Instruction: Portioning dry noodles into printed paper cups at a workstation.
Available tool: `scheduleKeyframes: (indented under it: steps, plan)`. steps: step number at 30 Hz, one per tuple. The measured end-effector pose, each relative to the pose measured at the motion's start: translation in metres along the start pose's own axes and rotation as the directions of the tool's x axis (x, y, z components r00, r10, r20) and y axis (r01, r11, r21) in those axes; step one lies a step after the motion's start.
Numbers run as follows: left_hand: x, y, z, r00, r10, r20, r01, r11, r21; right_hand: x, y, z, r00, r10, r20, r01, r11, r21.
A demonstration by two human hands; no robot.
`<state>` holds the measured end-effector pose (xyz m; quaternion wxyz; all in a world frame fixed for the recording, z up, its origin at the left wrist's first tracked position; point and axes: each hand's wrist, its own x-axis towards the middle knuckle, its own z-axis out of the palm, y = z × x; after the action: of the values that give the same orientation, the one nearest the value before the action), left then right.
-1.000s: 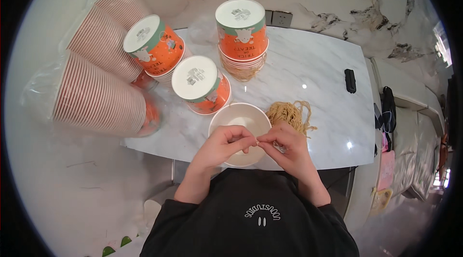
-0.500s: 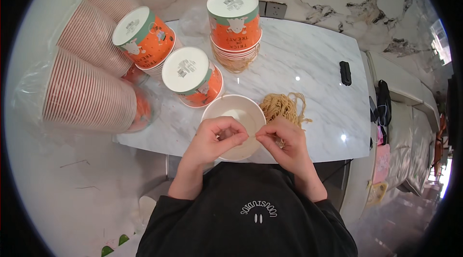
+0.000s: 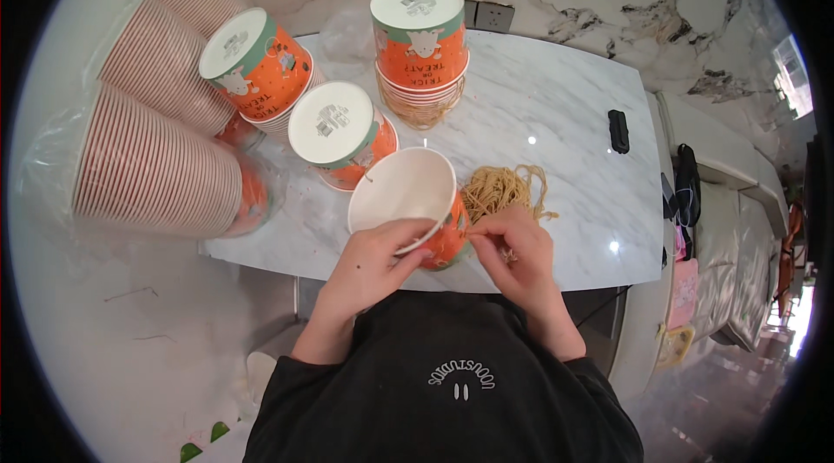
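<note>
We see the white, grey-veined tabletop (image 3: 569, 150) spread beneath everything, its near edge against the person's black shirt (image 3: 447, 337). At its left end we find the tall bagged stacks of cups (image 3: 161, 168), their pale rims nested close together inside clear plastic. Smaller than these are three groups of upturned cups, orange and green with white bases facing up: the left stack (image 3: 269, 85), the middle stack (image 3: 334, 133) just beside it, and the back stack (image 3: 421, 37) near the wall socket (image 3: 494, 17). Next we come to the single cup (image 3: 404, 189), white inside and orange outside, at the near edge of the tabletop between the person's two hands; it is tilted, its mouth turned toward the left. The left hand (image 3: 375, 256) grips its near rim, fingers inside the mouth and thumb outside. The right hand (image 3: 512, 259) has its fingertips drawn together at the cup's orange side; whether they pinch a strand is too small for us to tell. Just beyond that hand lies a loose tan cord bundle (image 3: 504, 189). Similar cord loops (image 3: 421, 118) hang around the lower part of the back stack. Smaller again, a black oblong object (image 3: 618, 131) lies well apart toward the right. Smallest, we notice a short strand (image 3: 369, 175) at the cup's far-left rim.
</note>
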<state>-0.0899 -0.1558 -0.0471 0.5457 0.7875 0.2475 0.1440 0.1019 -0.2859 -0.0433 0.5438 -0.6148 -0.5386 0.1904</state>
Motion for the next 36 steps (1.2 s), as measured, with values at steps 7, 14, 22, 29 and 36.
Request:
scheduleKeyframes:
  steps: [7, 14, 22, 29, 36]
  plan:
    - [0.005, -0.014, 0.009, 0.98, -0.147, -0.134, 0.105, 0.955, -0.279, 0.002, 0.022, 0.028, 0.988, -0.146, -0.048, 0.138, 0.98, -0.146]
    - [0.003, -0.02, 0.007, 0.994, -0.099, -0.047, 0.085, 0.967, -0.241, 0.003, 0.03, 0.036, 0.98, -0.19, -0.05, 0.172, 0.951, -0.258]
    - [0.002, -0.02, 0.01, 0.999, -0.045, -0.022, 0.038, 0.968, -0.248, 0.0, 0.031, 0.037, 0.979, -0.172, -0.108, 0.134, 0.947, -0.292]
    - [0.006, -0.018, 0.012, 0.994, -0.02, -0.11, -0.014, 0.952, -0.305, 0.0, 0.029, 0.034, 0.978, -0.192, -0.077, 0.153, 0.923, -0.353]
    - [0.007, -0.029, 0.018, 0.986, -0.166, -0.024, 0.126, 0.826, -0.549, 0.002, 0.024, 0.029, 0.977, -0.212, -0.019, 0.194, 0.923, -0.331]
